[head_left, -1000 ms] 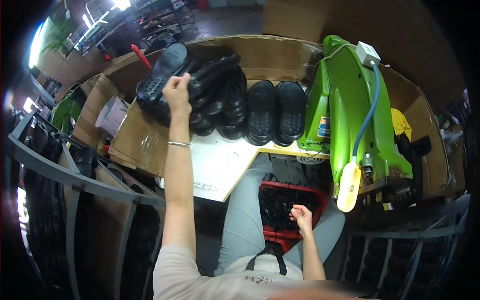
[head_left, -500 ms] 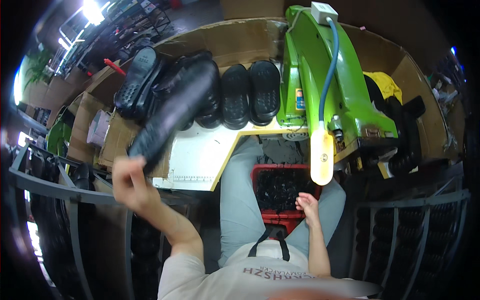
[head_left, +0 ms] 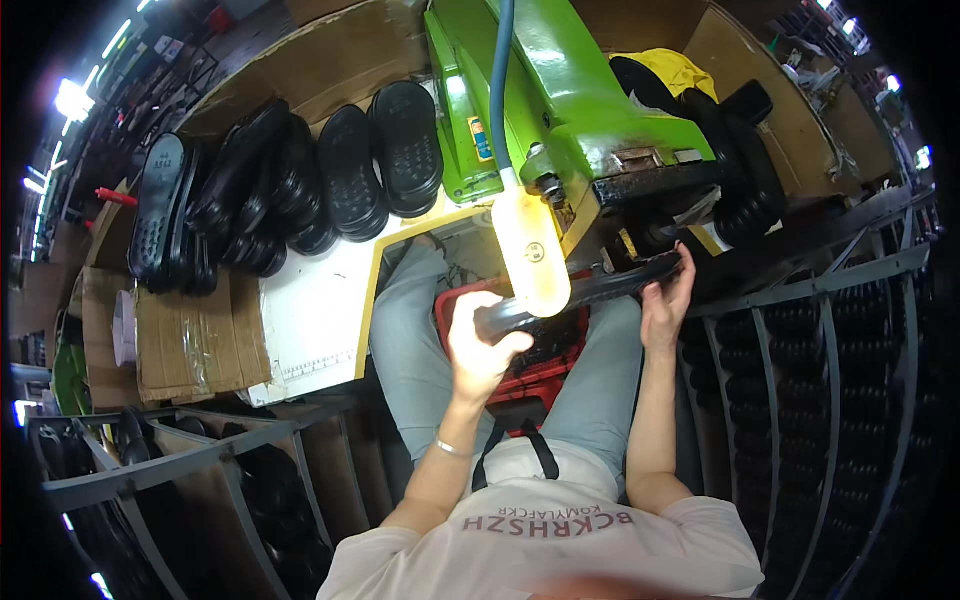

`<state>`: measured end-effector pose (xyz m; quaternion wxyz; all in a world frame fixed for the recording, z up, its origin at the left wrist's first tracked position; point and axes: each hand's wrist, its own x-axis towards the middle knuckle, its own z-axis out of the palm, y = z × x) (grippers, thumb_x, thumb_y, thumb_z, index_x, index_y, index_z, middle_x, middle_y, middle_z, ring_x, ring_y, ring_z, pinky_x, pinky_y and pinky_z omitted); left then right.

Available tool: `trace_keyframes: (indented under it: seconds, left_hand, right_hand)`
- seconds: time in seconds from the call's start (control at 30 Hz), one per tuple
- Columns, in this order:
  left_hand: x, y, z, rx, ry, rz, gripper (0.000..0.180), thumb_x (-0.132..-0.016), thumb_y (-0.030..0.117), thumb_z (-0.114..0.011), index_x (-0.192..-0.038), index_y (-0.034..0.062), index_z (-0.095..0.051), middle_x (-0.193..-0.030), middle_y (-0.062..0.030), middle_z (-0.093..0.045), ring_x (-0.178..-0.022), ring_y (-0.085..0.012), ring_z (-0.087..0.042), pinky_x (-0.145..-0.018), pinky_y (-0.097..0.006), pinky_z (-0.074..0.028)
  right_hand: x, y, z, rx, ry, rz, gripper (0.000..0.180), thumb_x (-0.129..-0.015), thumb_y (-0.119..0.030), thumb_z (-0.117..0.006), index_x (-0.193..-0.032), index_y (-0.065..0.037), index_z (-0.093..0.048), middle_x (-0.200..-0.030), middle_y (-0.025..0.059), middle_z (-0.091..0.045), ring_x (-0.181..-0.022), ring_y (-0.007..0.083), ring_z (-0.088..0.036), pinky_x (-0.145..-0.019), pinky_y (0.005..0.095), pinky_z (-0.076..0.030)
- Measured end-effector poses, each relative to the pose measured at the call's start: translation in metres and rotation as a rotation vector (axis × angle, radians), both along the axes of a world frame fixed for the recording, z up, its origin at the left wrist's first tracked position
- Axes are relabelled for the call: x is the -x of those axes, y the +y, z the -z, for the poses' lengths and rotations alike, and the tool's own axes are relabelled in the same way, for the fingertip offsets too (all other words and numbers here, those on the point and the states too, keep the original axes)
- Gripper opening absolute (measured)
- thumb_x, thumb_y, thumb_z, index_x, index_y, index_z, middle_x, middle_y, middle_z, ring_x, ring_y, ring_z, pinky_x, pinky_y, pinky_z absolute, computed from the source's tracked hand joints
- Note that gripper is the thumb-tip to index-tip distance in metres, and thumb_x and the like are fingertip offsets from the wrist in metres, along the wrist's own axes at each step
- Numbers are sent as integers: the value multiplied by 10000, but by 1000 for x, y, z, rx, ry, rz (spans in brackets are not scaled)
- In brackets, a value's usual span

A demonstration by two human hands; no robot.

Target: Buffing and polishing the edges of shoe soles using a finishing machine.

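Observation:
A black shoe sole [head_left: 612, 285] is held edge-on between my two hands, close below the working end of the green machine [head_left: 625, 135]. My left hand [head_left: 478, 345] grips its near-left end, with the thumb apart. At the other end, the fingers of my right hand [head_left: 668, 300] are closed around the sole. A glowing lamp [head_left: 533, 250] on a blue flexible neck [head_left: 498, 90] hangs in front and hides part of the sole. Whether the sole touches the machine cannot be made out.
Stacked black soles [head_left: 405, 150] stand on the white worktop [head_left: 315, 320] at the left. A red bin [head_left: 530, 385] with black scraps sits between my knees. Metal racks [head_left: 870, 262] with soles flank me. A yellow cloth [head_left: 670, 72] and more soles lie right of the machine.
My left hand has brought the sole from the stacks on the left to the machine's front. My right hand has risen from above the bin and taken its other end. The view has turned right.

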<state>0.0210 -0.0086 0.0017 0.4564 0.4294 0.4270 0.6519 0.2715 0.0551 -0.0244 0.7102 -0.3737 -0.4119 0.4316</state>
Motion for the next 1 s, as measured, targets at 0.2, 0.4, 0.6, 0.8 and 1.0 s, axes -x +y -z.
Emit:
trace_keyframes:
  seconds: [0.2, 0.4, 0.6, 0.8, 1.0]
  left_hand:
    - [-1, 26, -15, -58, 230, 33, 500, -645, 34, -864, -1048, -12, -572, -1015, -69, -635, -891, -140, -609, -824, -276, -506]
    - [24, 20, -17, -115, 230, -56, 422, -647, -33, -841, -952, -12, -551, -937, -97, -637, -852, -163, -649, -774, -297, -548]
    - [82, 9, 10, 8, 161, -92, 387, -639, -16, -828, -911, 0, -553, -828, -57, -615, -781, -148, -634, -755, -278, -525]
    - [123, 0, 61, 47, -59, -48, 380, -639, -4, -838, -902, 10, -565, -918, -56, -606, -855, -127, -600, -796, -266, -489]
    - [81, 23, 62, 5, 957, 73, 366, -647, 152, -838, -930, 58, -626, -827, -49, -668, -857, -227, -657, -943, -424, -468]
  right_hand:
    - [-12, 17, -1, -7, -60, 8, 829, -741, -181, -830, -1398, -45, -343, -1334, 84, -432, -1174, 235, -491, -1003, 345, -414]
    - [20, 20, 5, 8, -77, 21, 842, -727, -158, -836, -1403, -26, -352, -1304, 85, -478, -1151, 206, -505, -978, 321, -421]
    - [68, 8, 20, -26, -20, -46, 857, -668, 36, -826, -1374, 32, -342, -1244, 127, -519, -1130, 211, -534, -943, 332, -479]
    - [106, -2, 6, -161, -145, 29, 817, -569, 115, -837, -1287, 48, -453, -1233, 124, -548, -1094, 232, -570, -942, 357, -498]
    - [103, -4, 6, -432, -766, 352, 758, -496, -138, -937, -1134, 32, -566, -970, 149, -644, -926, 324, -641, -816, 397, -531]
